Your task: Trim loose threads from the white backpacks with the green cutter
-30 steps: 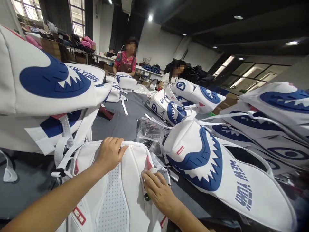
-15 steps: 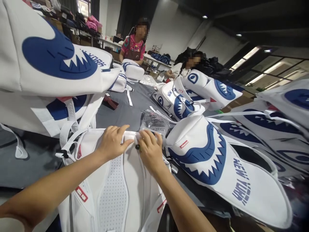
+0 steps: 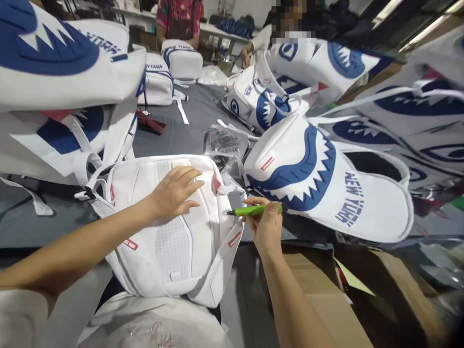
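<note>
A white backpack (image 3: 201, 241) lies on the table in front of me, its dotted back panel and shoulder straps facing up. My left hand (image 3: 176, 193) rests over its upper middle, palm down, with fingers apart. In my right hand (image 3: 267, 227), beside the bag's right edge, is a green pen (image 3: 250, 210) with a dark tip. That tip points left, over the bag's right side; whether it touches the fabric I cannot tell. A red tag (image 3: 216, 183) shows at the bag's upper right.
White-and-blue shark-face bags (image 3: 290, 169) lie at the right, with others stacked at the left (image 3: 65, 82). Clear plastic packaging (image 3: 224, 145) sits behind the backpack. Cardboard boxes (image 3: 319, 290) stand below the table's right edge. Two people are across the table.
Both hands have left the bag's top edge; my right hand has moved right and lower and now shows a green pen. The view has tilted down and the whole backpack shows.
</note>
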A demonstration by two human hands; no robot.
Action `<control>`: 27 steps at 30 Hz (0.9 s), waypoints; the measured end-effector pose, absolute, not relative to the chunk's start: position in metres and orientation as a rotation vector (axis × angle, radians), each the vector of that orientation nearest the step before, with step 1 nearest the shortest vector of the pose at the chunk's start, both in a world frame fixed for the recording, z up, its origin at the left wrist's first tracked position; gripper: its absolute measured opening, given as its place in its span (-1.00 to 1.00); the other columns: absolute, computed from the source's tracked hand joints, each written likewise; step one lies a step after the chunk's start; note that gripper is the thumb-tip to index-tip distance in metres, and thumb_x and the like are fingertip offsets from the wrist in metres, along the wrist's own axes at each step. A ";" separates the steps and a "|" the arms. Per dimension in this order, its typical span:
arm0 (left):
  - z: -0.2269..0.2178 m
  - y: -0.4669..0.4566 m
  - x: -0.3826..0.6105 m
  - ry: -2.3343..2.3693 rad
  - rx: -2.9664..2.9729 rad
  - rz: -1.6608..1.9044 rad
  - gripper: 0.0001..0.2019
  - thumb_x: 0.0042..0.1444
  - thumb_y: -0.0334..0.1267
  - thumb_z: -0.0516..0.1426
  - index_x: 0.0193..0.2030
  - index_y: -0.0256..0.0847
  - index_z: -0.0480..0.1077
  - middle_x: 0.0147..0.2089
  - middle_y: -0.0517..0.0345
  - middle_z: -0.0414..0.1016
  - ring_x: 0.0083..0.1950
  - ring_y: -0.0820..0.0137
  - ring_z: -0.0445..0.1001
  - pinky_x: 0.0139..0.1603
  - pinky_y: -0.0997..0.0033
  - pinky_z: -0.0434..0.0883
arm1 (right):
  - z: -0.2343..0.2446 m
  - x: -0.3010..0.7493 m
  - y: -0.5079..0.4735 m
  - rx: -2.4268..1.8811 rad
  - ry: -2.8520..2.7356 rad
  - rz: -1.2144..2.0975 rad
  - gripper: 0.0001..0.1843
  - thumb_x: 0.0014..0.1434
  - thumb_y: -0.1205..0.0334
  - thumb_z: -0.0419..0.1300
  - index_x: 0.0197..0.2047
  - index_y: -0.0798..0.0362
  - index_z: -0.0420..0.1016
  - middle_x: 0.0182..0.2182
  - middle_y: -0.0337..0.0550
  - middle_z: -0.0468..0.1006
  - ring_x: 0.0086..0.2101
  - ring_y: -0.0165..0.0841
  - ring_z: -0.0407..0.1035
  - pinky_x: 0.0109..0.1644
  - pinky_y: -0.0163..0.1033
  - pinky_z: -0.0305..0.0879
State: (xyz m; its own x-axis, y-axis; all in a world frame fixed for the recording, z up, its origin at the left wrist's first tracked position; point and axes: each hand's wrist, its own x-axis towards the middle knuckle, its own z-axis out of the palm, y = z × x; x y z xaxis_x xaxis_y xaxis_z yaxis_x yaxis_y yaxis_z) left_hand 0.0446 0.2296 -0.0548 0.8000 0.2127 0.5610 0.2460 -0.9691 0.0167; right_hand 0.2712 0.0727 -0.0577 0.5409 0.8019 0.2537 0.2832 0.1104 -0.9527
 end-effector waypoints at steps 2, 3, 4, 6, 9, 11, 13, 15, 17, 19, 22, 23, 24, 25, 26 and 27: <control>-0.050 0.223 0.058 -0.277 -2.967 -0.734 -0.57 0.23 0.00 0.21 0.08 -0.29 0.40 0.22 -0.20 0.38 0.31 0.02 0.27 0.34 -0.06 0.23 | -0.078 0.268 0.051 -1.467 -0.817 0.636 -0.33 0.29 -0.37 -0.02 -0.18 0.11 0.52 -0.77 -0.40 0.29 -0.74 -0.45 0.19 -0.61 -0.32 0.20; -0.048 0.220 0.065 -0.258 -2.977 -0.655 -0.55 0.19 0.02 0.24 0.04 -0.31 0.41 0.20 -0.21 0.39 0.28 0.01 0.29 0.34 -0.08 0.22 | -0.086 0.262 0.044 -1.449 -0.776 0.675 -0.38 0.26 -0.32 0.08 -0.11 0.12 0.52 -0.71 -0.34 0.42 -0.71 -0.43 0.27 -0.58 -0.31 0.26; -0.047 0.218 0.071 -0.258 -2.980 -0.582 -0.52 0.14 0.06 0.28 0.00 -0.32 0.43 0.16 -0.20 0.41 0.24 0.01 0.33 0.34 -0.10 0.21 | -0.091 0.256 0.040 -1.430 -0.753 0.704 -0.43 0.23 -0.26 0.18 -0.04 0.11 0.52 -0.58 -0.24 0.56 -0.63 -0.40 0.38 -0.52 -0.28 0.35; -0.044 0.214 0.082 -0.284 -2.969 -0.447 -0.47 0.03 0.12 0.34 -0.08 -0.33 0.46 0.03 -0.16 0.46 0.11 0.03 0.40 0.32 -0.10 0.21 | -0.095 0.243 0.039 -1.418 -0.721 0.712 -0.48 0.14 -0.12 0.33 0.02 0.07 0.50 -0.34 -0.11 0.68 -0.46 -0.33 0.53 -0.40 -0.23 0.46; -0.041 0.210 0.091 -0.329 -2.951 -0.273 -0.51 -0.02 0.13 0.37 -0.23 -0.31 0.50 -0.21 -0.04 0.49 -0.09 0.12 0.44 0.15 0.02 0.32 | -0.093 0.229 0.045 -1.466 -0.617 0.622 -0.59 0.07 -0.03 0.40 -0.14 0.07 0.50 -0.46 -0.21 0.61 -0.53 -0.36 0.49 -0.51 -0.31 0.38; -0.040 0.206 0.093 -0.356 -2.965 -0.211 -0.57 -0.01 0.11 0.37 -0.31 -0.27 0.51 -0.29 0.01 0.47 -0.13 0.15 0.43 0.06 0.07 0.34 | -0.094 0.225 0.051 -1.481 -0.567 0.546 -0.63 0.11 -0.06 0.35 -0.28 0.07 0.44 -0.58 -0.29 0.52 -0.62 -0.42 0.40 -0.58 -0.35 0.28; -0.041 0.200 0.092 -0.363 -2.993 -0.219 -0.63 0.00 0.07 0.38 -0.34 -0.23 0.51 -0.29 0.06 0.47 -0.11 0.17 0.42 0.15 0.00 0.30 | -0.098 0.221 0.054 -1.481 -0.595 0.475 -0.64 0.17 -0.08 0.28 -0.34 0.07 0.40 -0.57 -0.26 0.53 -0.63 -0.44 0.38 -0.57 -0.35 0.27; -0.045 0.193 0.088 -0.383 -3.015 -0.294 -0.69 0.02 0.00 0.38 -0.31 -0.20 0.50 -0.23 0.10 0.49 -0.04 0.17 0.42 0.31 -0.08 0.20 | -0.101 0.218 0.055 -1.488 -0.658 0.431 -0.65 0.21 -0.07 0.24 -0.30 0.08 0.43 -0.52 -0.22 0.57 -0.61 -0.44 0.39 -0.56 -0.35 0.27; -0.050 0.186 0.083 -0.413 -3.025 -0.381 -0.75 0.07 -0.09 0.37 -0.25 -0.17 0.48 -0.13 0.12 0.50 0.09 0.17 0.39 0.42 -0.10 0.10 | -0.101 0.216 0.055 -1.510 -0.701 0.412 -0.67 0.23 -0.05 0.23 -0.24 0.09 0.48 -0.50 -0.19 0.59 -0.60 -0.43 0.40 -0.55 -0.34 0.26; -0.055 0.180 0.078 -0.408 -3.026 -0.446 -0.83 0.12 -0.19 0.32 -0.22 -0.17 0.46 -0.05 0.12 0.51 0.20 0.16 0.34 0.45 -0.10 0.07 | -0.099 0.213 0.054 -1.540 -0.728 0.409 -0.67 0.23 -0.03 0.23 -0.25 0.10 0.52 -0.50 -0.18 0.59 -0.58 -0.42 0.39 -0.53 -0.32 0.28; -0.062 0.175 0.074 -0.338 -2.995 -0.557 -0.93 0.21 -0.27 0.23 -0.23 -0.18 0.43 0.00 0.10 0.51 0.27 0.14 0.31 0.44 -0.10 0.11 | -0.095 0.210 0.055 -1.573 -0.755 0.389 -0.67 0.24 -0.03 0.23 -0.31 0.10 0.55 -0.51 -0.18 0.57 -0.58 -0.42 0.37 -0.51 -0.29 0.29; -0.065 0.174 0.073 -0.326 -2.974 -0.603 -0.94 0.24 -0.28 0.20 -0.25 -0.19 0.43 0.00 0.09 0.52 0.28 0.14 0.32 0.44 -0.10 0.12 | -0.094 0.209 0.056 -1.575 -0.766 0.382 -0.67 0.24 -0.03 0.23 -0.31 0.10 0.55 -0.51 -0.19 0.56 -0.57 -0.42 0.37 -0.51 -0.29 0.29; -0.067 0.174 0.073 -0.319 -2.952 -0.649 -0.92 0.27 -0.29 0.16 -0.27 -0.19 0.42 0.00 0.09 0.52 0.29 0.15 0.32 0.43 -0.08 0.13 | -0.094 0.209 0.056 -1.573 -0.781 0.373 -0.68 0.24 -0.02 0.24 -0.31 0.09 0.55 -0.50 -0.20 0.56 -0.56 -0.42 0.37 -0.50 -0.28 0.29; -0.070 0.173 0.072 -0.321 -2.929 -0.691 -0.89 0.29 -0.30 0.14 -0.29 -0.19 0.41 0.00 0.09 0.53 0.29 0.16 0.32 0.43 -0.06 0.14 | -0.094 0.208 0.057 -1.571 -0.801 0.365 -0.69 0.24 0.00 0.24 -0.31 0.09 0.55 -0.49 -0.20 0.55 -0.56 -0.42 0.37 -0.50 -0.29 0.29; -0.072 0.172 0.072 -0.328 -2.910 -0.725 -0.86 0.31 -0.30 0.12 -0.30 -0.18 0.41 0.00 0.10 0.53 0.30 0.18 0.32 0.44 -0.04 0.14 | -0.094 0.208 0.058 -1.572 -0.817 0.356 -0.71 0.24 0.01 0.25 -0.32 0.09 0.55 -0.49 -0.20 0.55 -0.55 -0.43 0.37 -0.49 -0.29 0.30; -0.075 0.171 0.072 -0.339 -2.893 -0.751 -0.85 0.31 -0.31 0.10 -0.31 -0.18 0.41 0.01 0.11 0.53 0.31 0.20 0.32 0.44 -0.02 0.13 | -0.094 0.207 0.059 -1.575 -0.826 0.342 -0.72 0.24 0.03 0.25 -0.32 0.09 0.54 -0.49 -0.21 0.54 -0.55 -0.43 0.36 -0.48 -0.29 0.30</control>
State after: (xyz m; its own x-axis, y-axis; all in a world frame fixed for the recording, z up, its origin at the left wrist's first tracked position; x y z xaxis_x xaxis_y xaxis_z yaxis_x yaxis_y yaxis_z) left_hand 0.0715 0.1709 -0.0746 0.8505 0.1828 0.4931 0.2491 -0.9658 -0.0715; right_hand 0.2071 0.0586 -0.0940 0.6982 0.6747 0.2394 0.3075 0.0194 -0.9514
